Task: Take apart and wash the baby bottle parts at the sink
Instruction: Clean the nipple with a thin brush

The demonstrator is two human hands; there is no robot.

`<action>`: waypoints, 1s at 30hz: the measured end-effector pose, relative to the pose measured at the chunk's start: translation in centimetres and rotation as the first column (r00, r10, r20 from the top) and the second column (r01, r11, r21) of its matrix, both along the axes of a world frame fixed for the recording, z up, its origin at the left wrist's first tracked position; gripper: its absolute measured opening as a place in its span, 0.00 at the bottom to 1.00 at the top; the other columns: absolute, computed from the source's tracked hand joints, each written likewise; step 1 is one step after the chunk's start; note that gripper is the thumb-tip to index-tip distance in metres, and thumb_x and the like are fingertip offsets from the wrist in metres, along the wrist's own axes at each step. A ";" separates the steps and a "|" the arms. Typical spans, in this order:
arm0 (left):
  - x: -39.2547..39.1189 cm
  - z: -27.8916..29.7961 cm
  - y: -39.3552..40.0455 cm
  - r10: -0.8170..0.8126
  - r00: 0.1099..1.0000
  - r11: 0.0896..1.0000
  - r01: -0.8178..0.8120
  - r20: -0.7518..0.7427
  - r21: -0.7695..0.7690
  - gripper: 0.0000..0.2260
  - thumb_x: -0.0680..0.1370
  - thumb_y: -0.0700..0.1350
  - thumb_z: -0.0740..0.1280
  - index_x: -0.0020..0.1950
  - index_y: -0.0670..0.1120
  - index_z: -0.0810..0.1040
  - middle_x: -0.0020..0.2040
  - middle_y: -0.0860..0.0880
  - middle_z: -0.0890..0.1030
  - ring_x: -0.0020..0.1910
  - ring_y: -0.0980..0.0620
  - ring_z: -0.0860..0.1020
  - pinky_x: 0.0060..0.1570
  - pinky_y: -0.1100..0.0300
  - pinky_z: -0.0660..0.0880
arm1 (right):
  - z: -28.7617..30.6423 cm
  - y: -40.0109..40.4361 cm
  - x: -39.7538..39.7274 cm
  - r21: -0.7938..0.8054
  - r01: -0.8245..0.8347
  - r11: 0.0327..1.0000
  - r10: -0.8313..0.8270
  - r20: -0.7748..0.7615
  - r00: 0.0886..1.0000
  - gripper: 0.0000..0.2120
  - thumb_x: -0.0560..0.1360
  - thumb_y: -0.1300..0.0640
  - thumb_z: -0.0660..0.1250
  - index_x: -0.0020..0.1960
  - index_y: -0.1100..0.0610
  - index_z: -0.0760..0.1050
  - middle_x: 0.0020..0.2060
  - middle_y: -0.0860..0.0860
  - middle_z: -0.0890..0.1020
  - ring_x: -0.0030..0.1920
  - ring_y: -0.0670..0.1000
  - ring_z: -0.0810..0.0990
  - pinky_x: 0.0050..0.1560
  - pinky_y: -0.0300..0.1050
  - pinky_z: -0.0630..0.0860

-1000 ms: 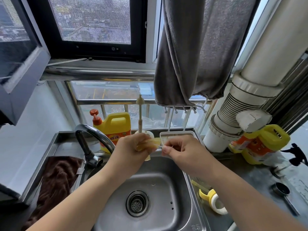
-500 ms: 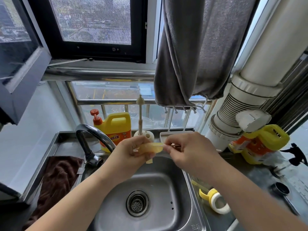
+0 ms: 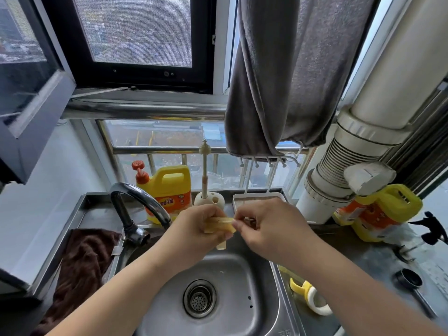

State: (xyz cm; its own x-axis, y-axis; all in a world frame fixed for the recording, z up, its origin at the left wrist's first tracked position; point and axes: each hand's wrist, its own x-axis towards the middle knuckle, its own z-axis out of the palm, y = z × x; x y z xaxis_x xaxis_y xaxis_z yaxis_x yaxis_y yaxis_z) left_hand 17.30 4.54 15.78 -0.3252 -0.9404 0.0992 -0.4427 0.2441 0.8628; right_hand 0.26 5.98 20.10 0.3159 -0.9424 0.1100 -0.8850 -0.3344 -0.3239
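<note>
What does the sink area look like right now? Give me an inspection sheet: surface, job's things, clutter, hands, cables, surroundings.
Surface: steel sink, basin holds only its drain strainer; no water runs from the faucet.
Job's things: yellowish bottle part held above the basin; yellow-and-white ring piece on the counter at right; bottle brush upright in its stand.
Clutter: brown cloth left of the sink; two yellow detergent jugs; white tray behind the hands.
Hands: left hand grips the part; right hand pinches its end.
Cables: nothing seen.
Surroundings: window, grey hanging towel, white duct pipe.
</note>
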 end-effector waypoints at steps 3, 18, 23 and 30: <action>0.2 -0.2 -0.1 0.016 1.000 0.999 -0.015 0.011 -0.041 0.04 0.72 0.44 0.74 0.44 0.50 0.80 0.38 0.51 0.81 0.39 0.55 0.77 0.40 0.61 0.73 | 0.2 -0.1 -0.5 0.018 0.008 1.000 -0.008 -0.020 1.000 0.08 0.77 0.45 0.62 0.48 0.45 0.78 0.29 0.42 0.70 0.35 0.45 0.69 0.32 0.37 0.61; 0.9 0.2 -1.0 -0.009 0.983 1.000 0.015 -0.185 0.027 0.06 0.71 0.39 0.74 0.42 0.48 0.80 0.35 0.56 0.79 0.35 0.61 0.75 0.38 0.70 0.70 | -0.1 -0.8 -3.3 0.158 0.104 0.982 -0.124 0.121 0.985 0.06 0.75 0.47 0.66 0.42 0.47 0.78 0.28 0.31 0.75 0.30 0.37 0.72 0.32 0.38 0.63; 0.0 0.0 -0.9 -0.014 1.000 1.000 0.014 -0.020 -0.011 0.05 0.71 0.43 0.75 0.43 0.48 0.80 0.40 0.50 0.80 0.38 0.59 0.76 0.39 0.70 0.71 | -0.1 -0.7 -1.7 0.114 0.021 0.993 -0.030 0.077 0.997 0.05 0.76 0.47 0.65 0.44 0.44 0.79 0.26 0.41 0.71 0.30 0.40 0.68 0.32 0.34 0.60; 0.5 0.0 -1.0 0.014 0.997 1.000 -0.016 -0.072 -0.027 0.04 0.71 0.43 0.74 0.43 0.50 0.81 0.39 0.54 0.81 0.37 0.61 0.76 0.40 0.69 0.71 | -0.2 -0.9 -2.9 0.186 0.093 0.978 -0.124 0.161 0.979 0.08 0.75 0.47 0.66 0.39 0.46 0.77 0.26 0.35 0.74 0.28 0.40 0.71 0.30 0.36 0.62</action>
State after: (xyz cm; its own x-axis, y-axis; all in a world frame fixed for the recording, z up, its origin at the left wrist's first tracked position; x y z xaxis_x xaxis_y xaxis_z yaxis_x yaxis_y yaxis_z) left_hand 17.82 3.50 15.75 -0.3024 -0.9417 0.1475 -0.3838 0.2619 0.8855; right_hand -2.65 5.08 19.86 0.2015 -0.9793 -0.0180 -0.8394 -0.1632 -0.5183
